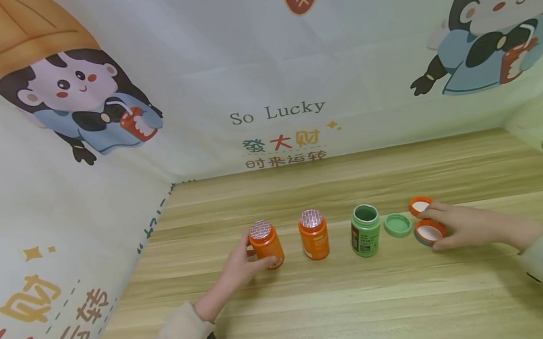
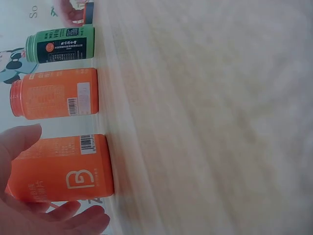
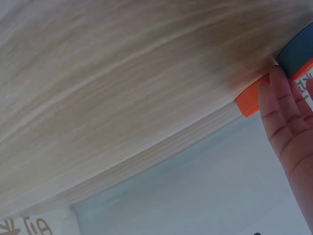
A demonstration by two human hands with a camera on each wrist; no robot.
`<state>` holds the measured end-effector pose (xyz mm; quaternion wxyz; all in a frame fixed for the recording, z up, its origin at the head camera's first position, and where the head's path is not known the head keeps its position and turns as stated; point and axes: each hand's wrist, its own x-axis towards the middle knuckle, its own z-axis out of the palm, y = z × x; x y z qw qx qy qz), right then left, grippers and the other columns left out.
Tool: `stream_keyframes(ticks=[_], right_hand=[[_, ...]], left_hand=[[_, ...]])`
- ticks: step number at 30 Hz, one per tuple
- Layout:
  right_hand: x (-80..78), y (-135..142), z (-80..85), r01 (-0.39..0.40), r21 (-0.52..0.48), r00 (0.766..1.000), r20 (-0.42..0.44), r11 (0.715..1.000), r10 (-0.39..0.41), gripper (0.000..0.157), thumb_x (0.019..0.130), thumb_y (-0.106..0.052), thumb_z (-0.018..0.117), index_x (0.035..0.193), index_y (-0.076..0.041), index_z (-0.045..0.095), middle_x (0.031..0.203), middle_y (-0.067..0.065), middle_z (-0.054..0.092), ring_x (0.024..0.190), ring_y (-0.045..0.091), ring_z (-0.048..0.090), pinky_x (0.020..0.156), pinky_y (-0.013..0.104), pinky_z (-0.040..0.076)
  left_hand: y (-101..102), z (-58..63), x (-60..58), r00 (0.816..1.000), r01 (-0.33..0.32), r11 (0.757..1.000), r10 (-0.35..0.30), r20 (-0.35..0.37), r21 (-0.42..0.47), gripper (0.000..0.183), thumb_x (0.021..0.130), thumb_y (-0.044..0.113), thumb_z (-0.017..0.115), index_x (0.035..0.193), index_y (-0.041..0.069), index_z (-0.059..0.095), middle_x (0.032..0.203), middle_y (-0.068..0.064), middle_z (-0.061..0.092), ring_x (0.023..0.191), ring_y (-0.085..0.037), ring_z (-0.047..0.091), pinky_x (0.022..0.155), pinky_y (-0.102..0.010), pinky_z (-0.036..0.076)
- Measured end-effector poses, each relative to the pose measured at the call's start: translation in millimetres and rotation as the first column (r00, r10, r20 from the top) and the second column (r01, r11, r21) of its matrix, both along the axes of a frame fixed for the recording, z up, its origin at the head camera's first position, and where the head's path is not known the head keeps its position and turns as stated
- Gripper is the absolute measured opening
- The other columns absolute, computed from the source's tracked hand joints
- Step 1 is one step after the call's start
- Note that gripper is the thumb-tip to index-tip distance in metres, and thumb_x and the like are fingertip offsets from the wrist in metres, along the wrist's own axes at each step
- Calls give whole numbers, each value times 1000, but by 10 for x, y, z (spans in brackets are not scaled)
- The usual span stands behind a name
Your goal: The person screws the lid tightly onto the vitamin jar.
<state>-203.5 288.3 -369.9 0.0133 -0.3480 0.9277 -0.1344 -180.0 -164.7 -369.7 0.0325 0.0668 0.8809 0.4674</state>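
Note:
My left hand (image 1: 240,268) is around the leftmost orange bottle (image 1: 268,249), thumb on one side and fingers on the other. In the left wrist view, a gap shows between this orange bottle (image 2: 63,169) and the loosely extended fingers. Its top is covered by a patterned foil seal. At the right, my right hand (image 1: 468,225) holds a grey-and-orange lid (image 1: 430,232) between thumb and fingers. This lid lies inner side up. Beyond it an orange lid (image 1: 420,204) touches the fingers, as the right wrist view shows.
A second foil-sealed orange bottle (image 1: 314,238) stands right of the first. Farther right is an uncapped green bottle (image 1: 366,233), with a green lid (image 1: 397,225) beside it. The wooden tabletop (image 1: 348,301) meets printed cloth walls (image 1: 196,82) at the back and left.

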Motion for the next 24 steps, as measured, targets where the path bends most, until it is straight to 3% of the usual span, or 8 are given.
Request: stream_keyframes(ticks=[8,16,24], right_hand=[[-42,-23,-23,15,26,1000,-2,1000,-15,55,76,-37,72,117,-5,55,113,7,52,88,12,52,71,28,46],[-51,-18,-40,-27,35,998,-49,999,28,38,74,-29,74,103,-9,61,106,3,55,87,15,53,71,29,47],[-85,23,-60,-101,5,992,-79,995,101,36,73,-26,75,101,-9,61,100,-3,53,80,4,49,66,24,45]], left_hand=[[13,-23,-17,1000,-21,1000,21,12,17,72,77,15,73,135,0,34,126,-23,49,108,-39,53,88,-47,45],[9,-25,-40,998,-43,999,42,40,25,65,77,15,74,130,2,39,122,-20,53,99,-30,57,79,-39,49],[14,8,-29,999,-22,1000,22,35,-4,69,76,16,75,131,-1,37,124,-21,51,103,-34,56,84,-43,48]])
